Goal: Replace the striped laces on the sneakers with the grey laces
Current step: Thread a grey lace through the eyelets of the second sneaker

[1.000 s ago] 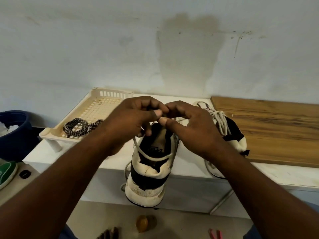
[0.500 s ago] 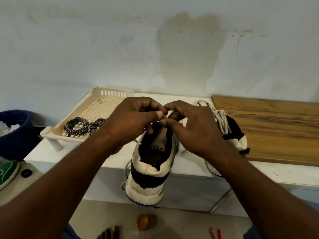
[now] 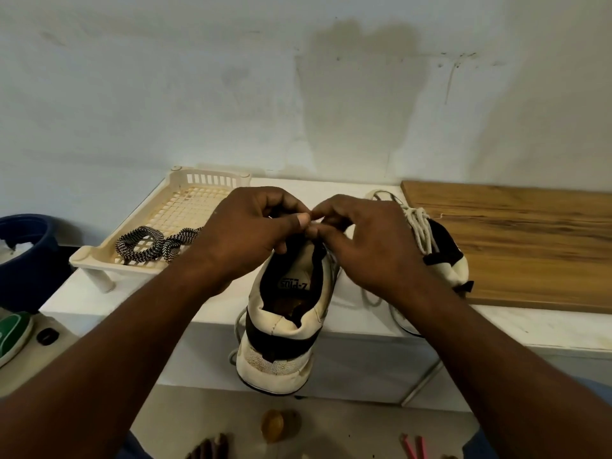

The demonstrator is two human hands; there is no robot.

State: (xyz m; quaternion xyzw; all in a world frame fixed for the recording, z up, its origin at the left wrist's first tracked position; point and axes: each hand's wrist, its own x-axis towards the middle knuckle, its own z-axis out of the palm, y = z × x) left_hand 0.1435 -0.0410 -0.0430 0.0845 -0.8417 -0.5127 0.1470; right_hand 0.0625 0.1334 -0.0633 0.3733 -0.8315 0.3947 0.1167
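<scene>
Two hands meet above the throat of the near sneaker, which stands on the front edge of the white table with its heel toward the person and overhanging the edge. The left hand arrives from the sneaker's left with its forearm sloping up, knuckles uppermost and fingers curled under. Its thumb lies flat along the forefinger, the nail facing the other hand. The right hand mirrors this from the sneaker's right, wrist slightly raised, with the forefinger and thumb drawn to a point and the remaining fingers bent loosely over the tongue. The fingertips of both hands touch directly above the tongue, and each hand pinches the grey lace there. Only a pale sliver of it shows at the pinch. A loop of the same lace hangs down beside the sneaker's left flank, past the table edge.

To the sneaker's right and partly behind the right hand lies the second sneaker, already threaded with a pale lace. Its far side rests against a wooden board. To the sneaker's left and farther back, the striped laces lie bunched in a cream slotted tray. Beyond the tray, a dark blue tub stands off the table.
</scene>
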